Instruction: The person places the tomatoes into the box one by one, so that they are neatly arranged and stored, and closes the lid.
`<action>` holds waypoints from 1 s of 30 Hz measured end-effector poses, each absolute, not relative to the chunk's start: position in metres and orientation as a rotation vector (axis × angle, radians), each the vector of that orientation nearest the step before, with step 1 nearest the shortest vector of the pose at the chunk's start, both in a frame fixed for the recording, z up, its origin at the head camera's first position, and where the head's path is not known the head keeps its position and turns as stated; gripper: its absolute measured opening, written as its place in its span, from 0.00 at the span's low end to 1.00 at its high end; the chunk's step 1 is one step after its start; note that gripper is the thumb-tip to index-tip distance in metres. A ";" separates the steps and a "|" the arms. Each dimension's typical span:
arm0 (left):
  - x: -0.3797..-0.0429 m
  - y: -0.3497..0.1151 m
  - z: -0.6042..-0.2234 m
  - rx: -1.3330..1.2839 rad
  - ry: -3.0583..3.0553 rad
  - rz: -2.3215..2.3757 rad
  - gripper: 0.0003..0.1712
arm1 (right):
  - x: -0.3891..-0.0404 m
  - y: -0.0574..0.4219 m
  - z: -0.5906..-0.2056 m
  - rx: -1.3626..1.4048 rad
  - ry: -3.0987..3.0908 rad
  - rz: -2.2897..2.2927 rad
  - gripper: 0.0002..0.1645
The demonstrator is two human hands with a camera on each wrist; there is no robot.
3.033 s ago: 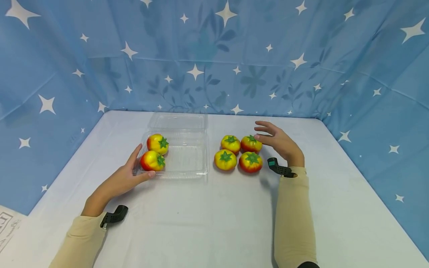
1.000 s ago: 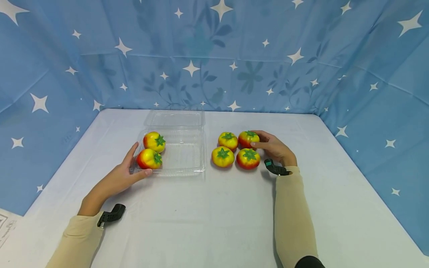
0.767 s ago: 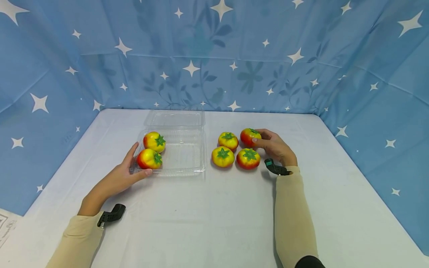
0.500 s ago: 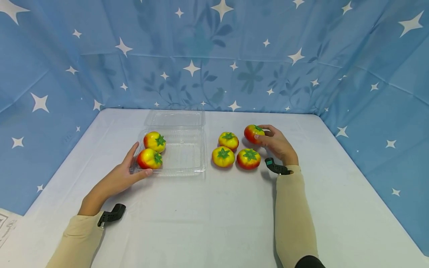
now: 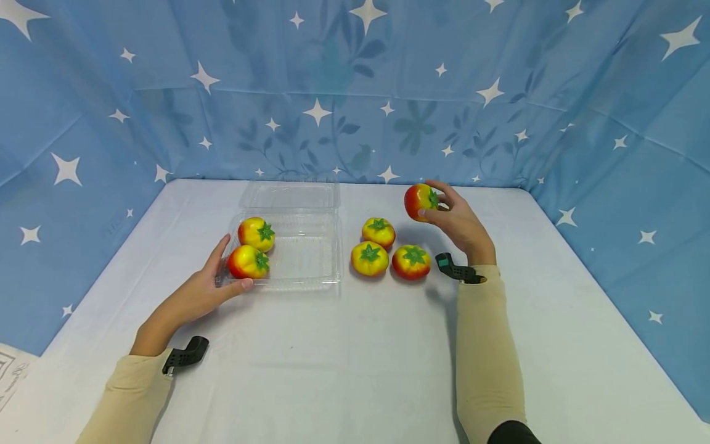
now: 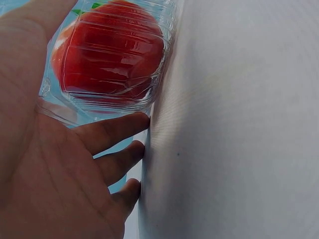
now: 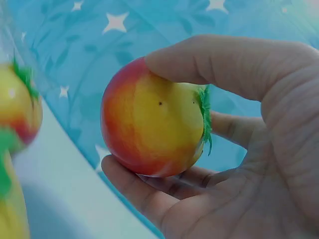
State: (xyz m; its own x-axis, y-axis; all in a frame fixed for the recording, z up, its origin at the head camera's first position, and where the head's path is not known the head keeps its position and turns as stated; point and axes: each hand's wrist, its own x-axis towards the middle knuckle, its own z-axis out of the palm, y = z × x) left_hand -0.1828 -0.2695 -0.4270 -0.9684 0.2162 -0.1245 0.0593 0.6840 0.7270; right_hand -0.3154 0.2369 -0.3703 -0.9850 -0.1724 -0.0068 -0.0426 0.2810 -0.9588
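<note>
My right hand [image 5: 463,228] holds a red-and-yellow toy tomato [image 5: 419,202] with a green leafy top, raised above the table. In the right wrist view the thumb lies over the toy tomato [image 7: 149,124] and fingers are curled beneath it. Two more toy tomatoes sit in the left part of a clear plastic clamshell box [image 5: 302,285]: one at the back [image 5: 255,233], one in front [image 5: 246,262]. At the box's left front corner my left hand [image 5: 196,302] rests, thumb along the front edge, fingers at the side. The left wrist view shows its fingertips by the white tabletop.
Three other toy tomatoes stand right of the box: one at the back [image 5: 378,232], one at front left [image 5: 368,259] and one at front right [image 5: 411,263]. The box's lid [image 5: 291,196] lies folded back. A blue starry curtain [image 5: 355,92] encloses the white table [image 5: 310,370].
My right hand has closed on the back-right toy tomato and lifted it up and away from the group, tilting its green top rightward. The left hand and box have stayed put.
</note>
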 end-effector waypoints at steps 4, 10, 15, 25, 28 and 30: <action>-0.183 -0.271 -0.427 0.224 2.699 1.150 0.68 | -0.313 0.225 -0.360 -0.294 2.414 -1.840 0.45; -0.183 -0.271 -0.426 0.231 2.696 1.159 0.68 | -0.311 0.206 -0.348 -0.467 2.359 -1.945 0.42; -0.183 -0.270 -0.426 0.221 2.691 1.163 0.67 | -0.308 0.189 -0.339 -0.592 2.302 -2.001 0.43; -0.183 -0.270 -0.427 0.204 2.683 1.166 0.68 | -0.305 0.161 -0.334 -0.833 2.187 -2.019 0.45; -0.183 -0.270 -0.427 0.207 2.681 1.168 0.67 | -0.303 0.150 -0.334 -0.872 2.109 -2.024 0.43; -0.183 -0.270 -0.427 0.209 2.680 1.171 0.67 | -0.302 0.142 -0.334 -0.879 2.070 -2.022 0.42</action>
